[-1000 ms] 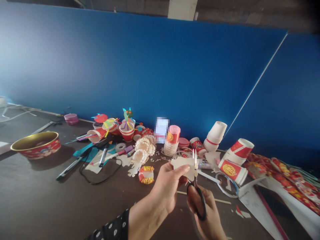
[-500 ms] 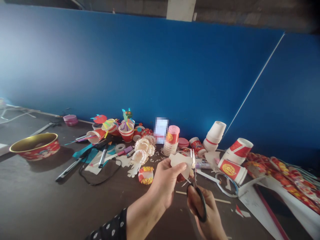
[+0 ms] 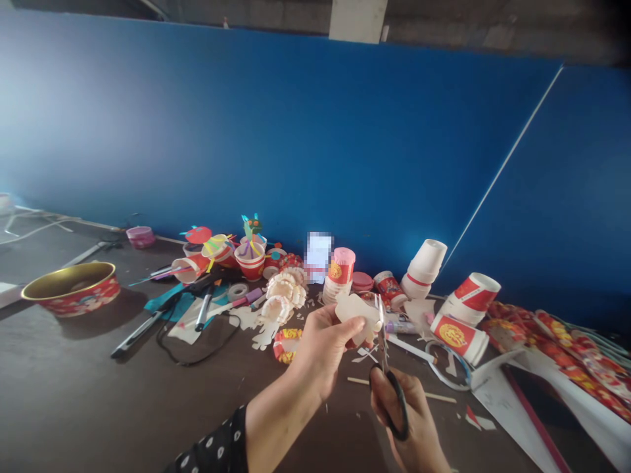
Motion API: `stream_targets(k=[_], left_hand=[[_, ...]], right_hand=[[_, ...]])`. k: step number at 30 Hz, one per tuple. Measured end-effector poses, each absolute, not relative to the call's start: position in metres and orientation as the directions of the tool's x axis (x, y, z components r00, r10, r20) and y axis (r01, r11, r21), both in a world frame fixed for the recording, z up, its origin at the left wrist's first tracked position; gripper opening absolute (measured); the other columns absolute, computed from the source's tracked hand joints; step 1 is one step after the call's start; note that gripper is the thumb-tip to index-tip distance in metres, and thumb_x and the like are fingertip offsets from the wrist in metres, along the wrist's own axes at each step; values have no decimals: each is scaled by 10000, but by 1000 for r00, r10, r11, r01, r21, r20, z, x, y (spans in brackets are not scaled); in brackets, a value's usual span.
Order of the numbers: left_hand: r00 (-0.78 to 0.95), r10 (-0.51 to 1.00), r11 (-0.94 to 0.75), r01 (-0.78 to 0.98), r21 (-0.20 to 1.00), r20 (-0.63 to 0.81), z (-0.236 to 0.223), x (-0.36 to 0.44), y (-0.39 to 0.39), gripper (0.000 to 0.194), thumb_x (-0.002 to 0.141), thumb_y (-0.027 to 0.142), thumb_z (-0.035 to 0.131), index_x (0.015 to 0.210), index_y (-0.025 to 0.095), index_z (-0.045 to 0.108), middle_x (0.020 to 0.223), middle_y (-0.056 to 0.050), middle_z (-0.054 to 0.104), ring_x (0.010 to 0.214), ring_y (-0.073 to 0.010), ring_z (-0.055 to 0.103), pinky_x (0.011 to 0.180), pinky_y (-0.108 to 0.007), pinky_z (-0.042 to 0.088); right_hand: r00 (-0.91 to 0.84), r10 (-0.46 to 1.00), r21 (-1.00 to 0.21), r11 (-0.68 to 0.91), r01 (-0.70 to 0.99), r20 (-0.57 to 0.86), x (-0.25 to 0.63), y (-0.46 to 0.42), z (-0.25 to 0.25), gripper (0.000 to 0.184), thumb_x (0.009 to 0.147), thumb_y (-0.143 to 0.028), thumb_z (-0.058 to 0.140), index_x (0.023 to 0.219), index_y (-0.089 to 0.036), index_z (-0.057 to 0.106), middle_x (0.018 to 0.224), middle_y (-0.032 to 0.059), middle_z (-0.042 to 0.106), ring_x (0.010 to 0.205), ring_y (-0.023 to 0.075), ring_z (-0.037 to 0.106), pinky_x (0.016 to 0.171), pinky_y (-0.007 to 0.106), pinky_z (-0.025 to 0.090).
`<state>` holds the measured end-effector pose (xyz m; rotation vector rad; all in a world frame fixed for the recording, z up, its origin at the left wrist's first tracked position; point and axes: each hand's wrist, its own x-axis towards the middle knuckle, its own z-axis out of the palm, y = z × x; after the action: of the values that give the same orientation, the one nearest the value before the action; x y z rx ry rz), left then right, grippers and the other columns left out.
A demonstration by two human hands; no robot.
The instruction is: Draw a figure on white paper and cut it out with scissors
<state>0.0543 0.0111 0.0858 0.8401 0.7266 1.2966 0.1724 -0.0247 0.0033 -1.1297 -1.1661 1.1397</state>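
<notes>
In the head view, the left hand point(image 3: 321, 335) pinches the paper point(image 3: 359, 314), raised at the middle of the tabletop point(image 3: 148, 407); the right hand point(image 3: 410, 410) is clamped on the scissors point(image 3: 389, 394), blades at the paper's right edge. A blade swung left could nick the left fingers, close to the cut. A loose pinch could let the paper twist, spoiling its outline.
</notes>
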Motion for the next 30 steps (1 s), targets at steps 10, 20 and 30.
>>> stream_targets(k=[10, 20, 30], left_hand=[[166, 986, 82, -484, 871, 0, 81, 48, 21, 99, 594, 179, 647, 669, 115, 632, 560, -15, 583, 485, -86, 459, 538, -248, 376], [202, 979, 51, -413, 909, 37, 85, 36, 29, 128, 593, 153, 648, 698, 81, 637, 604, -53, 609, 511, -99, 489, 511, -243, 380], [264, 962, 42, -388, 921, 68, 88, 25, 36, 148, 569, 154, 659, 699, 83, 657, 595, -52, 625, 496, -93, 500, 483, -227, 365]], right_hand=[[65, 996, -996, 57, -63, 53, 169, -24, 10, 454, 649, -558, 604, 492, -184, 399, 431, -79, 281, 408, 62, 223, 387, 206, 179], [62, 992, -994, 105, 36, 107, 169, -26, 13, 454, 670, -566, 576, 484, -182, 421, 430, -63, 330, 408, 73, 275, 398, 215, 223], [105, 988, -989, 97, 110, 109, 172, -27, 10, 437, 645, -553, 607, 475, -180, 455, 433, -62, 332, 412, 76, 288, 392, 213, 254]])
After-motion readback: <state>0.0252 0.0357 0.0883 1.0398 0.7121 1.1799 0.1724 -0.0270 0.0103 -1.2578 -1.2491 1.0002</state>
